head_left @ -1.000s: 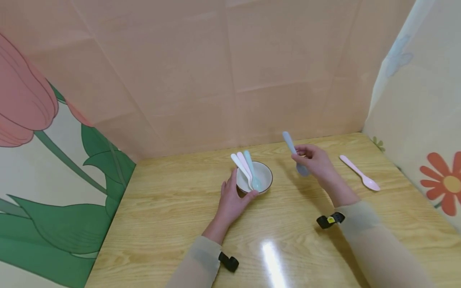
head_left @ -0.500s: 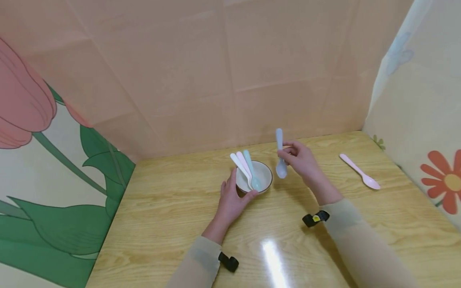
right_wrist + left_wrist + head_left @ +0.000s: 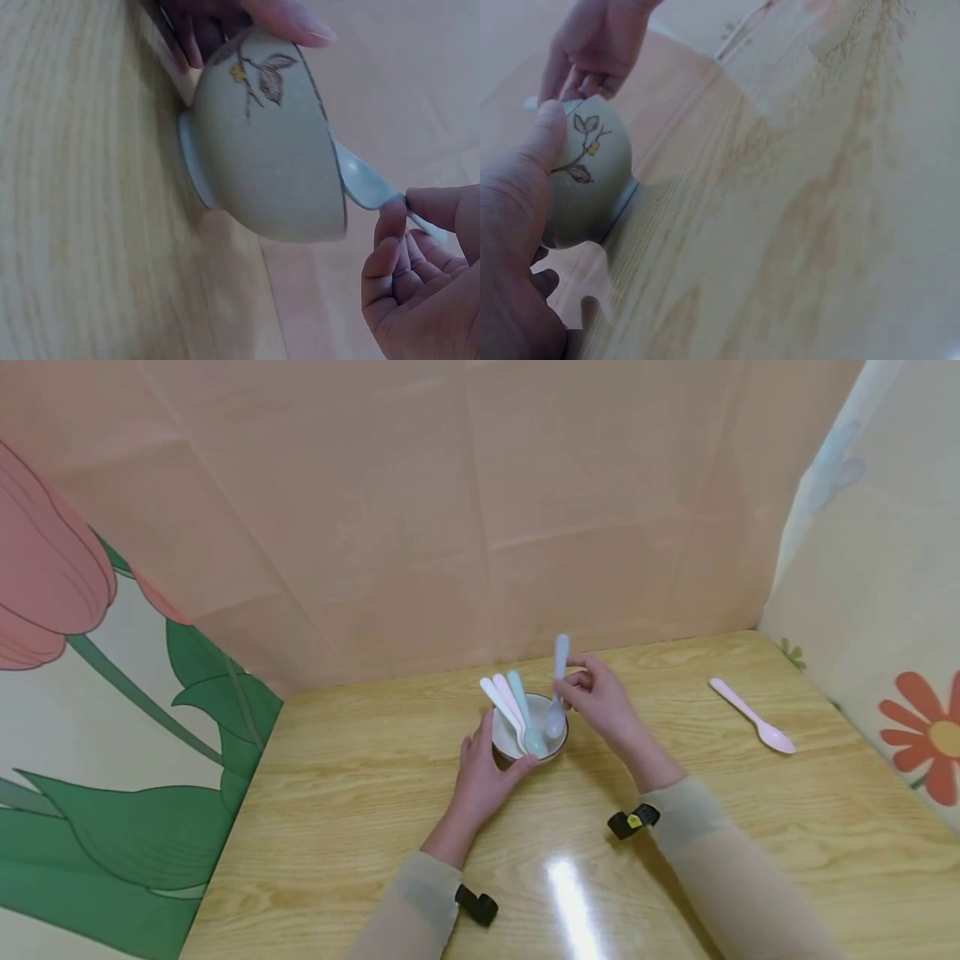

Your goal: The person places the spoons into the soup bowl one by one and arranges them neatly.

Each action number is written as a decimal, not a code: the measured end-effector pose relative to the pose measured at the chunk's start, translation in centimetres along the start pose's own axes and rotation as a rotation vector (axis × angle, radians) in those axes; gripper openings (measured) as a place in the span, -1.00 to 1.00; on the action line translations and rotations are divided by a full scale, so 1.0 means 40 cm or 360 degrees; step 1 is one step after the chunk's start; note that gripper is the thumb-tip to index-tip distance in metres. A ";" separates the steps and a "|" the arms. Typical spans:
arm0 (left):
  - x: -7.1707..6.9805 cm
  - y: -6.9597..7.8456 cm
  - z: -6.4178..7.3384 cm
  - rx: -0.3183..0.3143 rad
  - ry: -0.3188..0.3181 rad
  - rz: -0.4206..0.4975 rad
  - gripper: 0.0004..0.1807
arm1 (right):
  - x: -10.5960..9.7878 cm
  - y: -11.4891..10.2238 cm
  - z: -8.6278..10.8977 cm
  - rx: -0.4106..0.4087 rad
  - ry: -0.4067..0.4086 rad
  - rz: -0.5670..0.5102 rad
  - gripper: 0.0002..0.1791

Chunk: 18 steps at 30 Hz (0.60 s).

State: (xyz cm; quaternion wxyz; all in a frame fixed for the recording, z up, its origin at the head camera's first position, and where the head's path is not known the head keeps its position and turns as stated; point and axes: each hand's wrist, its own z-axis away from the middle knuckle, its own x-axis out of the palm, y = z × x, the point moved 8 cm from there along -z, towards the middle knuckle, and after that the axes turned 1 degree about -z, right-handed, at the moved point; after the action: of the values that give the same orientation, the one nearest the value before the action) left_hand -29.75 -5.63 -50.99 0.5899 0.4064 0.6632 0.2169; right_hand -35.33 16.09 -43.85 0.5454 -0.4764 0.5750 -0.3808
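A small round bowl with a dark rim stands on the table; a leaf sprig decorates its outside in the right wrist view. My left hand grips its near left side, thumb at the rim. Three spoons lean in it, handles up over the far left rim: a white spoon, a pink spoon and a light teal spoon. Between thumb and fingers my right hand pinches a pale blue spoon upright, its scoop inside the bowl's right rim, overlapping the white interior.
A second pink spoon lies on the wooden table at the right. A plain peach backdrop rises behind the table's far edge, and flower-printed sheets stand at both sides.
My right hand has carried the pale blue spoon leftward from beside the bowl to its right rim and turned it upright. My left hand and the bowl have stayed in place.
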 end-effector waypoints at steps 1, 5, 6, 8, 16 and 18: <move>0.000 0.000 -0.001 0.0003 0.0001 0.0000 0.23 | 0.005 0.001 0.001 -0.0002 -0.0008 0.0009 -0.48; 0.002 0.000 -0.003 0.0019 0.0005 -0.0013 0.23 | 0.026 0.003 0.003 -0.0026 -0.0048 0.0063 -0.50; 0.002 0.000 -0.003 0.0017 0.0003 -0.0017 0.23 | 0.029 0.003 0.003 -0.0034 -0.0051 0.0091 -0.51; 0.003 0.000 -0.003 0.0022 0.0004 -0.0022 0.23 | 0.036 0.004 0.003 -0.0049 -0.0058 0.0141 -0.52; 0.006 0.001 -0.003 0.0014 0.0003 -0.0016 0.22 | 0.054 0.012 0.005 -0.0098 -0.0084 0.0238 -0.56; 0.008 0.001 -0.003 0.0012 0.0002 -0.0023 0.23 | 0.058 0.016 0.005 -0.0102 -0.0091 0.0262 -0.57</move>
State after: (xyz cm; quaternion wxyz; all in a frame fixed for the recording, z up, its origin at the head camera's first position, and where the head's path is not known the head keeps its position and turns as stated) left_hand -29.83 -5.35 -51.13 0.5896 0.4035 0.6673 0.2103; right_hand -35.10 14.04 -45.11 0.5756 -0.4554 0.6082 -0.3025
